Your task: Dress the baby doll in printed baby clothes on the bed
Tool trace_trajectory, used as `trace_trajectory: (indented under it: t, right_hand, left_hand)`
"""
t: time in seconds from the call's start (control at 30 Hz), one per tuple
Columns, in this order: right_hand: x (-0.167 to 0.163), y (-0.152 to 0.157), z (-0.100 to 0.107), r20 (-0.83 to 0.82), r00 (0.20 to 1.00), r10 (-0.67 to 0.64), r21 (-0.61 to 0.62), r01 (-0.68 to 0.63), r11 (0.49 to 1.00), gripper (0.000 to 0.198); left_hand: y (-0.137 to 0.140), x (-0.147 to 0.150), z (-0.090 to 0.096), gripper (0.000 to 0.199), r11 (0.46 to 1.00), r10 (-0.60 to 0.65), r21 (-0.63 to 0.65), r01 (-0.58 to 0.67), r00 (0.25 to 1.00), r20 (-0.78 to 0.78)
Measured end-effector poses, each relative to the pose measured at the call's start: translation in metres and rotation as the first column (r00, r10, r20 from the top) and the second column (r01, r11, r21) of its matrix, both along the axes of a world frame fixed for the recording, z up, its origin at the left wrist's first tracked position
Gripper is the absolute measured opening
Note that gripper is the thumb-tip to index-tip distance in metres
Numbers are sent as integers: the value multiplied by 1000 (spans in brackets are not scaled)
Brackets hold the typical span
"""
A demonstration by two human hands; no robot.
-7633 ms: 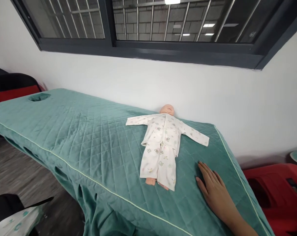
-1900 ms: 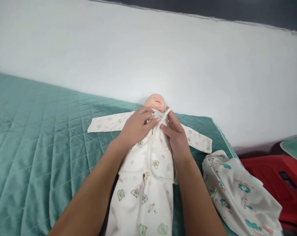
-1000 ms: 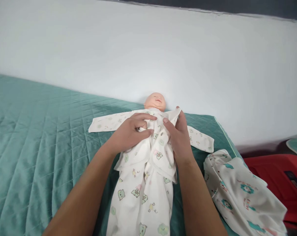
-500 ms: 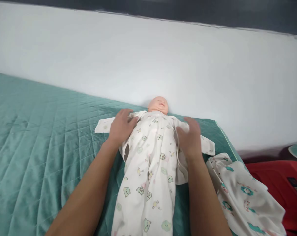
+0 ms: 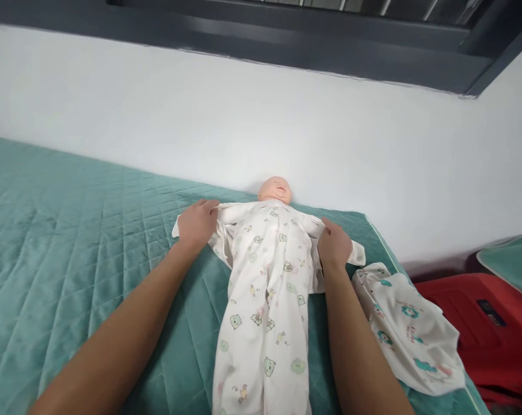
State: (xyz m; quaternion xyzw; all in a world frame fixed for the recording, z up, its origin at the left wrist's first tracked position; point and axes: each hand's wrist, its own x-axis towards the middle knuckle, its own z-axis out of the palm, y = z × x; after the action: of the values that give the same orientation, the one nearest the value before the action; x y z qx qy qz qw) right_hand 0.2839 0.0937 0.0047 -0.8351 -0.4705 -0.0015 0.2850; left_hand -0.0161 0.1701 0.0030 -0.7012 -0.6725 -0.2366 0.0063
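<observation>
- The doll (image 5: pixel 275 190) lies face up on the green bed (image 5: pixel 92 242), head near the wall (image 5: pixel 244 127).
- The left hand (image 5: pixel 198 223) is clamped on one sleeve (image 5: pixel 176 226) of the white shirt (image 5: pixel 220 244).
- The right hand (image 5: pixel 335 245) is clamped on the other sleeve (image 5: pixel 358 254).
- Printed trousers (image 5: pixel 264 311) cover the doll's front.
- A printed cloth (image 5: pixel 410 331) lies near the right forearm (image 5: pixel 354 334).

face-up doll (image 5: pixel 275 189), white patterned jacket (image 5: pixel 222 245) open

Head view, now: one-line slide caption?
Left hand and right hand grip opposite white sleeves on a doll lying on a green quilted cover, printed cloth at right.
</observation>
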Motion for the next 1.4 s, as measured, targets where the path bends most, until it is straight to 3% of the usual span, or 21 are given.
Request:
trace_trajectory:
  t: [0.1, 0.23, 0.27, 0.33, 0.4, 0.5, 0.57, 0.67, 0.83, 1.13, 1.27, 1.4]
  right_hand:
    - [-10, -5, 8, 88, 996, 33, 24, -35, 999, 55]
    - [-41, -6, 36, 225, 931, 288, -8, -294, 956, 54]
    - [-52, -3, 45, 208, 896, 392, -27, -396, 918, 52]
    - [-74, 10, 61, 173, 778, 604, -89, -599, 796, 46]
    - [-99, 28, 71, 235, 635, 736, -244, -694, 677, 40]
    - [-135, 57, 73, 293, 474, 830, -485, -675, 556, 31]
    - [-153, 73, 69, 295, 431, 853, -575, -632, 519, 33]
    - [-171, 90, 60, 299, 417, 858, -640, -580, 505, 41]
    - [-179, 103, 54, 222, 339, 914, -692, -606, 393, 31]
    - [-161, 96, 80, 199, 345, 917, -709, -596, 377, 40]
    - [-147, 86, 97, 208, 378, 902, -699, -588, 407, 29]
    - [-135, 78, 107, 249, 386, 888, -696, -567, 441, 24]
  left_hand:
    - [-10, -8, -9, 35, 1000, 20, 19, -21, 996, 82]
    - [-13, 0, -16, 35, 998, 31, 45, -35, 995, 97]
    - [-12, 3, -17, 35, 998, 32, 43, -36, 995, 96]
    - [-10, 7, -17, 35, 999, 35, 36, -38, 995, 97]
    - [-8, 8, -17, 35, 999, 39, 32, -42, 994, 99]
    - [-6, 8, -17, 34, 998, 54, 20, -56, 994, 99]
    - [-4, 8, -17, 33, 998, 58, 3, -59, 994, 94]
    - [-1, 8, -17, 33, 998, 56, -12, -55, 994, 93]
    - [2, 7, -16, 34, 1000, 31, -8, -30, 994, 105]
    - [-7, 1, -23, 37, 993, 37, 99, -62, 971, 237]
    - [-9, -5, -26, 39, 996, 20, 70, -48, 933, 358]
    - [-10, -7, -28, 44, 1000, 5, 23, -14, 940, 342]
